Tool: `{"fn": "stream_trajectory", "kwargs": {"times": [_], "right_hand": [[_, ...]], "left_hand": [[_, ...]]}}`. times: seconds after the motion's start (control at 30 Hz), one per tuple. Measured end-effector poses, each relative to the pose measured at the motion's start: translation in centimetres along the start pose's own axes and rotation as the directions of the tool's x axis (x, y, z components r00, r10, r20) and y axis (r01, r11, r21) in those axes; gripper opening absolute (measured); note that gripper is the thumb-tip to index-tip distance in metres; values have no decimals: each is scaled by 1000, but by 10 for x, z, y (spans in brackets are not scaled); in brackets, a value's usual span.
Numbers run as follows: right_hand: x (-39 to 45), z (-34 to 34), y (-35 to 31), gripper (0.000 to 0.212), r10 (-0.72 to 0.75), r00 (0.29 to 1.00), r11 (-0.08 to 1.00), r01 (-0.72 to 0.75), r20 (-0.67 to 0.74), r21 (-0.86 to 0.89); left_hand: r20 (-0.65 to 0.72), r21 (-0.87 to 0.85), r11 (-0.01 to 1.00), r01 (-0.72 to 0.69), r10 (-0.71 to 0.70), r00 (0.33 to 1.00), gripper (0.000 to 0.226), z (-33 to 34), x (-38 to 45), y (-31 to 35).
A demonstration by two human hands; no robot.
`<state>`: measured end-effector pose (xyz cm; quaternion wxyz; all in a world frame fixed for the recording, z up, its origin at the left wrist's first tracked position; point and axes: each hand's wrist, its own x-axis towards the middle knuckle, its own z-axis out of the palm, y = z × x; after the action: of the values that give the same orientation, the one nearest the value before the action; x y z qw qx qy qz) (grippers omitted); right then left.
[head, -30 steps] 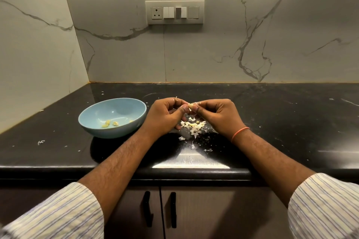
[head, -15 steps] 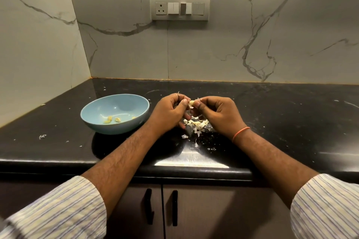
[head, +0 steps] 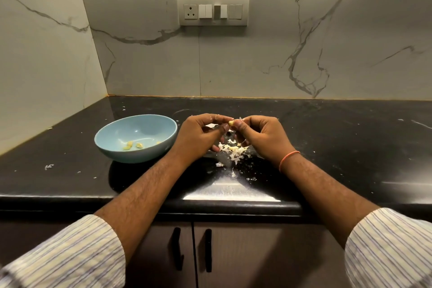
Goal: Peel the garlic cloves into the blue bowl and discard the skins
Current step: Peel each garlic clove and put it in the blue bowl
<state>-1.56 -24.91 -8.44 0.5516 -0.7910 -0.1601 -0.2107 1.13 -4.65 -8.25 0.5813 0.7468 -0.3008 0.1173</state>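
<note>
my glossy black stone counter [head: 327, 147], smooth glazed pale-blue bowl [head: 163, 142], papery white garlic skins [head: 230, 151], striped cloth sleeves [head: 70, 255].

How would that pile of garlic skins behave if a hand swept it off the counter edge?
The garlic skins look thin, curled and flaky, so probably very light and apt to scatter. Specks already lie spread across the black counter, suggesting bits drift or cling. A slow, cupped sweep seems safer. The blue bowl sits close, so stray flakes might land in it.

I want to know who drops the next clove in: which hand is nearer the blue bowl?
Left. The left hand sits just beside the blue bowl; the right hand is farther off, beyond it.
</note>
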Motion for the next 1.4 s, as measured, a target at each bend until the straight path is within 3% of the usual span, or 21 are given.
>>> {"fn": "stream_trajectory", "kwargs": {"times": [0.3,0.53,0.67,0.8,1.1,1.4], "right_hand": [[-2,-1,-2,19,-9,999,1000,9,32,10],[-3,-5,-6,21,9,1000,994,-10,7,108],[-1,-5,0,19,11,1000,1000,-11,-25,2],[-1,-5,2,16,-16,1000,997,15,-16,-75],[-2,-3,2,14,-94,996,986,95,12,-140],[-4,-3,2,8,-198,980,952,195,8,-238]], "left_hand": [[2,51,999,5,-5,1000,11,2,-2,1],[-42,191,982,-2,10,999,15,1,0,-7],[-17,176,981,-76,80,997,39,0,-1,-5],[5,183,977,-112,114,994,31,0,-2,-1],[21,4,999,46,-46,999,18,-3,-3,4],[68,-200,955,221,-212,975,15,0,-3,8]]}}
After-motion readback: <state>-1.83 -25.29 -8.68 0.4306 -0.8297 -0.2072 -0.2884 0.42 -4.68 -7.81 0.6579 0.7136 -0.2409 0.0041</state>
